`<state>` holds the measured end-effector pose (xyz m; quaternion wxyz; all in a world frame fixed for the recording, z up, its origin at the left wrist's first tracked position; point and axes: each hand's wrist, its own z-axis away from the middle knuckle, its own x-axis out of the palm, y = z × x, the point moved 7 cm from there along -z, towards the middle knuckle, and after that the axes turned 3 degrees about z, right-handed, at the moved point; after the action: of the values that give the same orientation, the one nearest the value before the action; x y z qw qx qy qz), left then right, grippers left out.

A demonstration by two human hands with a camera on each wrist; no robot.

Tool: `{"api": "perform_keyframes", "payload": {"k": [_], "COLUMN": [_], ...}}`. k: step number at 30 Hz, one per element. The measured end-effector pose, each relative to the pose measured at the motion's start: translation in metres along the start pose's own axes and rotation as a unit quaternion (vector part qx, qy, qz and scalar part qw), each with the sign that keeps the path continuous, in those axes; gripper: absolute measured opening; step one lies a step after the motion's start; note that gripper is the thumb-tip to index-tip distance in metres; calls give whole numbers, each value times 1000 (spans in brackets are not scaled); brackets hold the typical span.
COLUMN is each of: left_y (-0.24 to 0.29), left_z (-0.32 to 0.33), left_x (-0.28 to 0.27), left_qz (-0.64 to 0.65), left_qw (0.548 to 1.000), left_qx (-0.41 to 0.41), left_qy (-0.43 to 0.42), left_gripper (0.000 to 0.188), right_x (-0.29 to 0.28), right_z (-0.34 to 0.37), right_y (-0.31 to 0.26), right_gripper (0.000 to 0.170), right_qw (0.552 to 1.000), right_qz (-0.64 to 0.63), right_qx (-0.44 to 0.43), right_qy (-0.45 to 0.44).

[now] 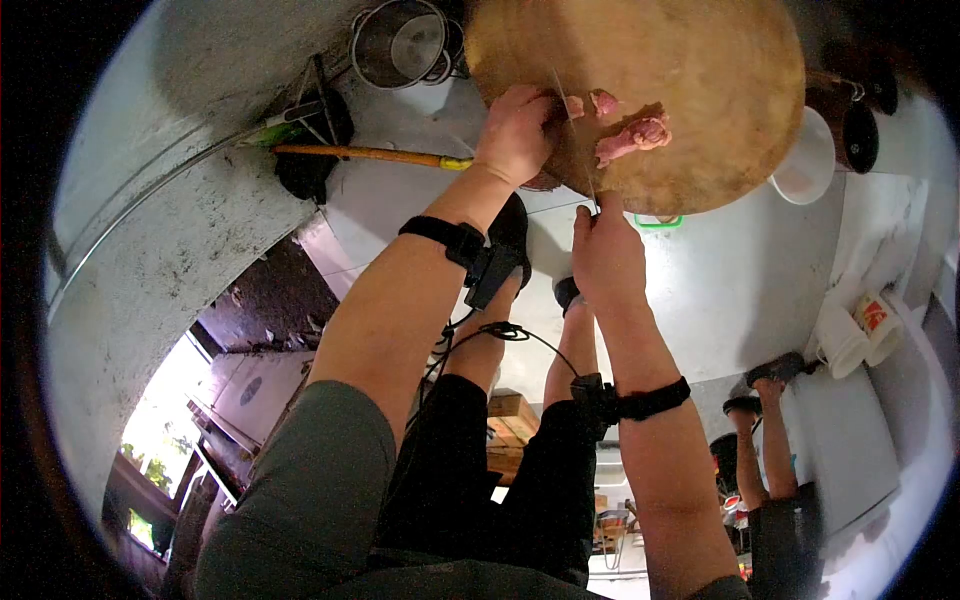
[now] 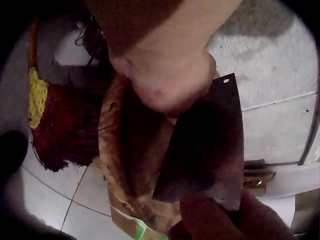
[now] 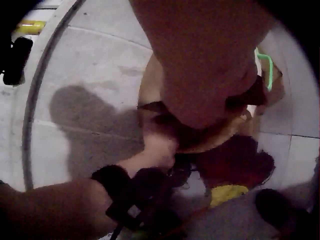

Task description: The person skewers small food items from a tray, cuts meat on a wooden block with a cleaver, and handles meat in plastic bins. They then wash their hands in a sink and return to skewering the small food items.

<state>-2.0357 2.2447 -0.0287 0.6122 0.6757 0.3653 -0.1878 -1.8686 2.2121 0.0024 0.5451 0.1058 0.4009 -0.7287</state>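
Note:
A cleaver [image 1: 576, 140] stands edge-on over a round wooden chopping board [image 1: 710, 70] in the head view. My right hand [image 1: 612, 250] grips its handle at the near edge of the board. On the blade's other side, my left hand [image 1: 515, 135] is over the board's left edge. Its fingertips are hidden, and I cannot tell what they hold. The left wrist view shows the broad dark face of the cleaver [image 2: 205, 150] right beside the left hand [image 2: 165, 90]. Right of the blade lie a long raw meat piece [image 1: 633, 138] and a small meat chunk [image 1: 603, 102].
A metal pot [image 1: 400, 45] stands on the floor at upper left, above a broom's wooden handle [image 1: 360, 153]. Right of the board is a white bucket [image 1: 803, 160]. A green-rimmed container [image 1: 659, 221] shows under the near edge. Another person's legs [image 1: 775, 440] are at right.

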Motion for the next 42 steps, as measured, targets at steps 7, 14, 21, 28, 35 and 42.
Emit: {"api": "perform_keyframes", "payload": {"k": [7,14,21,28,35,42], "left_y": [-4,-12,-14,-23,3,-8], "left_z": [-3,-6,-12,-20,-3,-4], "left_x": [2,8,8,9,-2,-2], "left_qz": [-29,-17,-13,16,-68,-76], "left_qw": [998,989,991,977,997,994], "left_qx": [-49,-115,-96,-179,-31,-22], "left_qy": [-38,-89,-89,-113,-24,-71], "left_gripper": [18,18,17,27,30,30], "right_x": [-5,4,-2,-25,-28,-39], "right_z": [-12,-26,-30,-35,-39,-32], "right_y": [-10,-9,-11,-14,-9,0], "right_gripper": [22,30,27,29,30,30], "right_qw": [1000,999,998,995,995,990], "right_qz": [-14,-5,-52,-86,-90,-113], "right_qx": [-5,-47,-24,-22,-23,-14], "right_qy": [16,18,34,40,40,77]}}
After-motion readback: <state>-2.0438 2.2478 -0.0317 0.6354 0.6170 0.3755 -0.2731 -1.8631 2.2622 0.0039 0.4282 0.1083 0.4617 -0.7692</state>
